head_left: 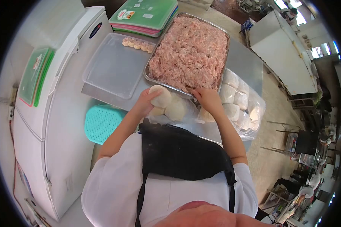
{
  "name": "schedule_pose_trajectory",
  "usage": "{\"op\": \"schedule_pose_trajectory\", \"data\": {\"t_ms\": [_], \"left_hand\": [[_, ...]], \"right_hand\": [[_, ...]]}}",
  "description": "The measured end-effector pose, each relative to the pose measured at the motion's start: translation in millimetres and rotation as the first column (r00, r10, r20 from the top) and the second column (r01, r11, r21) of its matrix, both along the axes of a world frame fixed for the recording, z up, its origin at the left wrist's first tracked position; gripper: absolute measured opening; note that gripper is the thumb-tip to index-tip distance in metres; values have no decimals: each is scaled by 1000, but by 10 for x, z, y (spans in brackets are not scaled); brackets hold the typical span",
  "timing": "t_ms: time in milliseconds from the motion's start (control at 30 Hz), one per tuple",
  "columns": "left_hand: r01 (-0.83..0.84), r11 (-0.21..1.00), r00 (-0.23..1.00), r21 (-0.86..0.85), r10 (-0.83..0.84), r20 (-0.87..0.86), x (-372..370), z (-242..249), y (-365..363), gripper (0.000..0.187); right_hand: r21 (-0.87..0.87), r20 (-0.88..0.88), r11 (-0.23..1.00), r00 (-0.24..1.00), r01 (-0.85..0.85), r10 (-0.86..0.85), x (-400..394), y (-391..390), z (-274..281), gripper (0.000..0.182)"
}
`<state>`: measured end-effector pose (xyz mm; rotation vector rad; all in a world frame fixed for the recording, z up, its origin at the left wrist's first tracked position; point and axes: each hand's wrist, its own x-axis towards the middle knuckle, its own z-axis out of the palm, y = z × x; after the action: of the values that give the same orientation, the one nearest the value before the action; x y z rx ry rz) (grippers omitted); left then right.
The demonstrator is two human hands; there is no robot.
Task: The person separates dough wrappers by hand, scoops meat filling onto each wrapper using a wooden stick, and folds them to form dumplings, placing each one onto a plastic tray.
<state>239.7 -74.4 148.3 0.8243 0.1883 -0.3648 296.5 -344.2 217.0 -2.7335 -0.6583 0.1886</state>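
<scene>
My left hand [144, 104] grips a round, pale dumpling wrapper [161, 98] between thumb and fingers. Below it, a stack of more round wrappers [175, 108] lies in clear plastic at the table's near edge. At the near rim of a metal tray [163, 85] heaped with pinkish minced meat [189, 51], my right hand [208, 99] has its fingers closed; whatever they pinch is too small to make out. A row of several filled dumplings [138, 44] sits at the far end of a translucent plastic tray [111, 70] to the left.
Clear bags of stacked wrappers [236, 98] lie to the right. Green-lidded trays [146, 13] are piled at the back left. A turquoise perforated stool [104, 123] stands below the table, beside a white freezer [64, 102]. Another person [290, 14] is far off at the upper right.
</scene>
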Motion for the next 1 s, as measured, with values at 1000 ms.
{"op": "schedule_pose_trajectory", "data": {"t_ms": [1000], "left_hand": [[-203,902,978,-382,170,-119,1134,1024,-522,81]], "right_hand": [[-128,252,984,964,124,-88,-94,54,1034,21]]}}
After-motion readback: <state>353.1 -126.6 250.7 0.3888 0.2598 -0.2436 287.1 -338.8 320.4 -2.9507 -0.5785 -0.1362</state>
